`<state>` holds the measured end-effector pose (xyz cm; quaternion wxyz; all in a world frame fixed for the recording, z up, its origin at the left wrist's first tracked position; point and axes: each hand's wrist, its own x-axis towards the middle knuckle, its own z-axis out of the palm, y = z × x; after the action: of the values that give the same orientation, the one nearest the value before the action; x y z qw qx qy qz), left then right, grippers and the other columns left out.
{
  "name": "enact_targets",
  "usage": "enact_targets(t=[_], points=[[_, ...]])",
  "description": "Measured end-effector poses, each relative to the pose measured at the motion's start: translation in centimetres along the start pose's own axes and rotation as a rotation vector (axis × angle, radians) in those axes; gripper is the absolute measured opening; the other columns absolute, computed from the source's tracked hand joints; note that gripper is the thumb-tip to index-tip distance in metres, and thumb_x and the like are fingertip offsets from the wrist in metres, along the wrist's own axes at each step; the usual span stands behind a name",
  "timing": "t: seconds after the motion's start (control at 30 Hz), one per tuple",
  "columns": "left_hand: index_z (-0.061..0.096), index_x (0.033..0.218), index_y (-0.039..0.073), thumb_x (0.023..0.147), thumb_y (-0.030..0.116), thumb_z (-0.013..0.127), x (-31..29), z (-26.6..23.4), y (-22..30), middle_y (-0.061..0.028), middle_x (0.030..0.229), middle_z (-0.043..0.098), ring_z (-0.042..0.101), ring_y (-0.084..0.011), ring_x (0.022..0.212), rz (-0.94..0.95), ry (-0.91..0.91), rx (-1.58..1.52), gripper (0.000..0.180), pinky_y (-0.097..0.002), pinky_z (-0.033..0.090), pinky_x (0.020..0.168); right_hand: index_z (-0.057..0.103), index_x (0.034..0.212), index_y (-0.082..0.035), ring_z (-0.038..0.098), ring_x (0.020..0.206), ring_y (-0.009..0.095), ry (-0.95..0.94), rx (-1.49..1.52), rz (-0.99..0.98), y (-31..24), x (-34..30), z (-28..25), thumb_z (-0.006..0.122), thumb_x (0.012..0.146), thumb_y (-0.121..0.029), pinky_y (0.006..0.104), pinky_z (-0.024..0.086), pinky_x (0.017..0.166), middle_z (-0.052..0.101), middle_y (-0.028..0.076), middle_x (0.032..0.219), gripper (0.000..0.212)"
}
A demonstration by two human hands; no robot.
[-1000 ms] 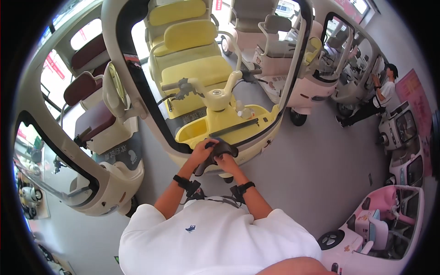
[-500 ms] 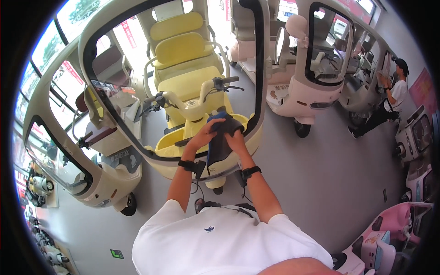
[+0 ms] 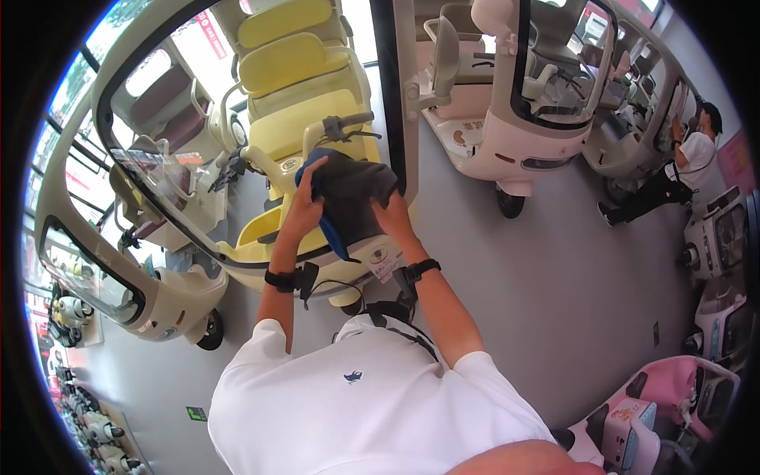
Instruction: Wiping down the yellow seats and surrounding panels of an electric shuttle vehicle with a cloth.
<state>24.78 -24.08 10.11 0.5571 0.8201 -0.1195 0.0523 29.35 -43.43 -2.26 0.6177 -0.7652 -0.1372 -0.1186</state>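
The cloth (image 3: 354, 194) was a small, scrunched lump a second ago, and now it is opened out wide, with its big grey face showing. I think that means the opening-up is well along, though folds are left in it. It is up in the air near the middle of the frame, a bit above centre, in front of the yellow three-wheeler (image 3: 305, 123) and its handlebar (image 3: 340, 127). The left hand (image 3: 301, 212) is closed on the cloth's left side, where the blue part (image 3: 331, 239) peeks out. The right hand (image 3: 393, 221) pinches its right side, so both hands are holding it, and they are farther apart than they were. The blue part points down toward the bottom of the frame, leaning a little right, and ends in a loose tip. The grey part looks about as wide as it is tall, so I can't tell which way is its long way.
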Motion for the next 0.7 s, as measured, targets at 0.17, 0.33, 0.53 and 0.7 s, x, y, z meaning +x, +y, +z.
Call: enact_targets(t=[0.17,0.33,0.53,0.7], points=[[0.023,0.155,0.014,0.073,-0.02,0.045,2.1,5.5,-2.8,-0.0177,0.153,0.03,0.021,-0.0321,0.148,0.088,-0.104,0.121,0.091,-0.0377,0.015,0.12,0.045,0.134,0.001,0.059,0.104,0.048,-0.114,-0.044,-0.063,2.3,2.2,-1.4,0.064,0.087,-0.019,0.0506,0.05,0.089,0.064,0.028,0.111,0.054],[0.031,0.151,0.011,0.073,-0.016,0.042,6.0,11.2,-2.4,-0.0212,0.149,0.037,0.036,-0.0411,0.137,0.054,-0.155,0.109,0.082,-0.0392,0.028,0.114,0.055,0.119,0.002,0.062,0.095,0.047,-0.601,-0.481,0.105,8.7,1.1,-4.5,0.065,0.086,-0.017,0.0496,0.051,0.082,0.065,0.027,0.103,0.039],[0.059,0.131,0.017,0.074,-0.013,0.045,12.2,13.5,-0.9,-0.0172,0.117,0.065,0.057,-0.0405,0.109,0.019,-0.396,0.266,0.066,-0.0408,0.044,0.098,0.058,0.106,0.001,0.063,0.085,0.047,-0.528,-0.373,-0.083,9.2,4.7,-10.3,0.065,0.086,-0.019,0.0505,0.051,0.072,0.066,0.026,0.092,0.029],[0.052,0.136,0.008,0.084,-0.011,0.046,16.4,14.3,6.3,-0.017,0.119,0.065,0.06,-0.0335,0.109,0.299,0.212,0.265,0.056,-0.0362,0.045,0.097,0.057,0.114,0.0,0.065,0.079,0.044,-0.184,-0.099,-0.183,-2.7,15.3,-14.3,0.067,0.084,-0.019,0.0485,0.053,0.068,0.064,0.025,0.099,0.037]])
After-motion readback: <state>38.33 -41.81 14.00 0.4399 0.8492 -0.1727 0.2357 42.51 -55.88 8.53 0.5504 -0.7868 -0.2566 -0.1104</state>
